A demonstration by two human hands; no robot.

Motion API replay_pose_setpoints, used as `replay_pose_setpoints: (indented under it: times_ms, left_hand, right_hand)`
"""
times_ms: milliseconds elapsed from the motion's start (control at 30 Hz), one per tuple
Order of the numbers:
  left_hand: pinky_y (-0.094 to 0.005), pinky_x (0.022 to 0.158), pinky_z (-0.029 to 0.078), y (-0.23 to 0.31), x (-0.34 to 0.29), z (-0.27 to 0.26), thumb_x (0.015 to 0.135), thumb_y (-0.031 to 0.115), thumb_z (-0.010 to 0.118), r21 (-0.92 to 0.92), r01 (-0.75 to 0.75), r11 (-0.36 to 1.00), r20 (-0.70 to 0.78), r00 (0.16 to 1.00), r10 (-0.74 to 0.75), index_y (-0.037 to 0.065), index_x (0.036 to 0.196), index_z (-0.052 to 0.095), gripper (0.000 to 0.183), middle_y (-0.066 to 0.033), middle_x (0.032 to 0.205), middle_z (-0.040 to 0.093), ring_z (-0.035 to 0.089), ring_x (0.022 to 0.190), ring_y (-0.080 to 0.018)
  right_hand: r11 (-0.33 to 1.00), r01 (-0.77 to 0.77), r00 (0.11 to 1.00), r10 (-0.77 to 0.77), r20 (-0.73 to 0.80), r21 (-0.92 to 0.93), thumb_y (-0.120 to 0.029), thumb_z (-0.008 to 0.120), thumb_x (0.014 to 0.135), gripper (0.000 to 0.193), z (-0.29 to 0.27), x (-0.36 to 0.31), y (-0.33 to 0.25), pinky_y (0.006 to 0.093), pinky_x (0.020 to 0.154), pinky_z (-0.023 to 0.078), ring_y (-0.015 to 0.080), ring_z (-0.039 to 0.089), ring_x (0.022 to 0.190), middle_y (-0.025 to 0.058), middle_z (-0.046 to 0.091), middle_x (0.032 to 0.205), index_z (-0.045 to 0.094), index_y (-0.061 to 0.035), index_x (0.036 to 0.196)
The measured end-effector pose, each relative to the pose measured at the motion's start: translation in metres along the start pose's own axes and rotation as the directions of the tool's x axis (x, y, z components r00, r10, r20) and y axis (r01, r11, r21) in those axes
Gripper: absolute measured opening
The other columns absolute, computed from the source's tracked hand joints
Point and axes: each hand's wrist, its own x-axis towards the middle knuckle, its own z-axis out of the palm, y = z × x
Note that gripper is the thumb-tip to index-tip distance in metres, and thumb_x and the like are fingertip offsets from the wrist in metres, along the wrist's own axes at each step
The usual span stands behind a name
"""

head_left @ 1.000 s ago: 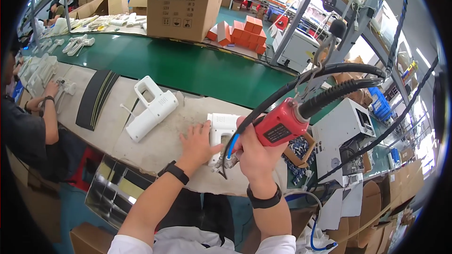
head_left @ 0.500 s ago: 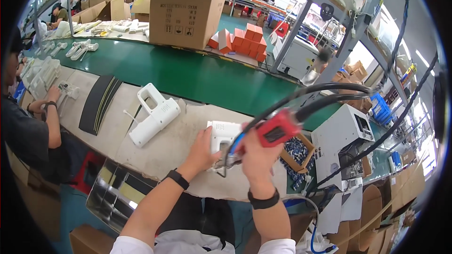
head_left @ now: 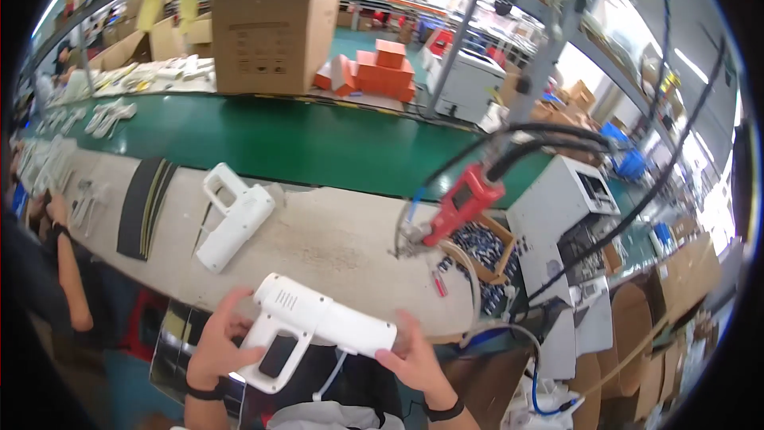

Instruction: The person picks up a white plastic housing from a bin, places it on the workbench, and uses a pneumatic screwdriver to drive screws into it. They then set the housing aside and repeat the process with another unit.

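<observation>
The pistol-shaped housing (head_left: 322, 318) nearest looks like smooth plastic, the green belt (head_left: 255, 139) glossy, the tall box (head_left: 263, 40) matt cardboard.

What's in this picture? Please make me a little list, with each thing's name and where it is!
Left hand: gripping the handle of a white casing
Right hand: at the casing's narrow end
Pale cord: hanging below the casing
Red tool: hanging over the bench, no hand on it
Second white casing: lying on the bench, to the left
Big cardboard box: beyond the green surface
</observation>
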Motion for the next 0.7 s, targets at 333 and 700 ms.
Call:
replay_pose_setpoints:
  times_ms: [333,700]
  left_hand:
    - [-0.0445,0.090,0.044,-0.006,0.069,-0.028,0.083,0.028,0.071,0.979,-0.141,0.145,0.033,0.819,0.573,-0.001,0.133,0.047,0.063,-0.0262,0.124,0.054,0.055,0.105,-0.0412]
    - [-0.0428,0.087,0.045,-0.023,0.078,0.045,0.078,0.037,0.074,0.849,0.041,0.527,-0.173,0.963,0.204,-0.002,0.128,0.051,0.068,-0.0258,0.118,0.057,0.056,0.104,-0.0406]
  right_hand:
    - [0.740,-0.381,0.923,0.264,0.281,0.554,-0.009,0.071,0.081,0.055,-0.117,-0.109,0.040,0.0247,0.060,0.052,0.0103,0.061,0.076,0.0069,0.061,0.100,0.044,-0.0051,0.129]
    - [0.685,-0.159,0.411,0.701,-0.583,0.711,-0.028,0.062,0.075,0.040,-0.290,-0.421,0.105,0.0227,0.037,0.040,0.0136,0.054,0.047,0.0083,0.065,0.080,0.060,0.0000,0.104]
